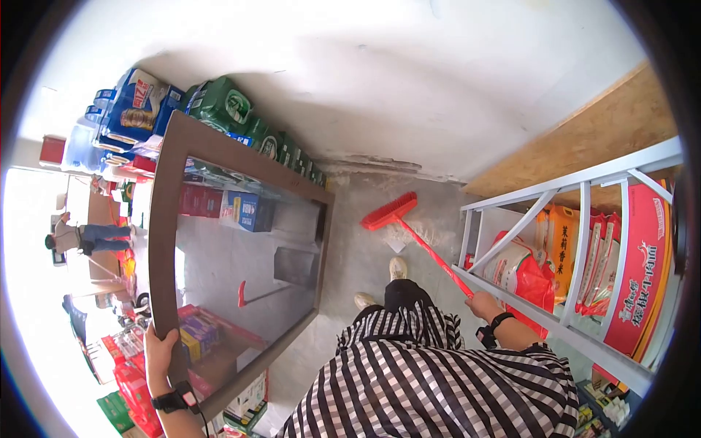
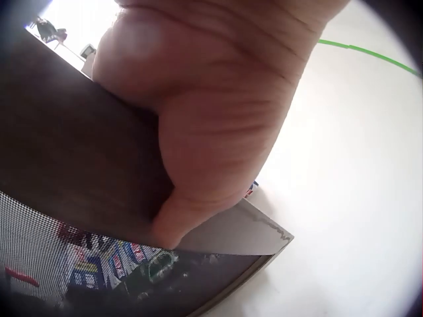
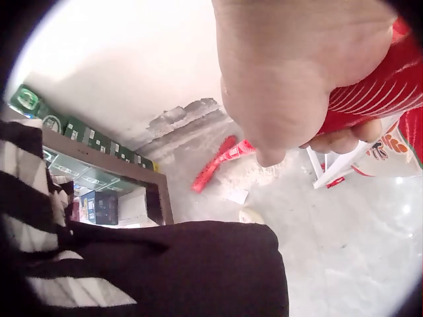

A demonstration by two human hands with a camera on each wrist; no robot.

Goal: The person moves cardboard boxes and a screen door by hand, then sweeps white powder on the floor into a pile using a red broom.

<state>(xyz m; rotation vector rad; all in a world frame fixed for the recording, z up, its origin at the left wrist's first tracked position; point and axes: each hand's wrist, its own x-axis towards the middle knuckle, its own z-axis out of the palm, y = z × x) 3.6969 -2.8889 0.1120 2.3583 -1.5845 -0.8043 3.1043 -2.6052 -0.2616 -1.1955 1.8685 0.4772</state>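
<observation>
In the head view my right hand (image 1: 482, 306) grips the red handle (image 1: 438, 259) of a broom. Its red bristled head (image 1: 389, 210) rests on the grey floor, beside a pale dusty patch (image 1: 427, 232) and a white scrap (image 1: 396, 247). The right wrist view has the right hand (image 3: 297, 79) curled round the handle, the broom head (image 3: 215, 165) beyond. At the left, my left hand (image 1: 159, 358) holds the edge of a brown-framed door (image 1: 166, 219), thumb over its face. Mesh shows within the frame (image 2: 73, 125) below the left hand (image 2: 218, 119).
A white metal ladder (image 1: 584, 248) stands at the right, before rice bags (image 1: 558, 244) and a red carton (image 1: 641, 277). Green cartons (image 1: 226, 106) line the wall behind the door. Another person (image 1: 91, 237) is at far left. My shoe (image 1: 398, 268) is near the dusty patch.
</observation>
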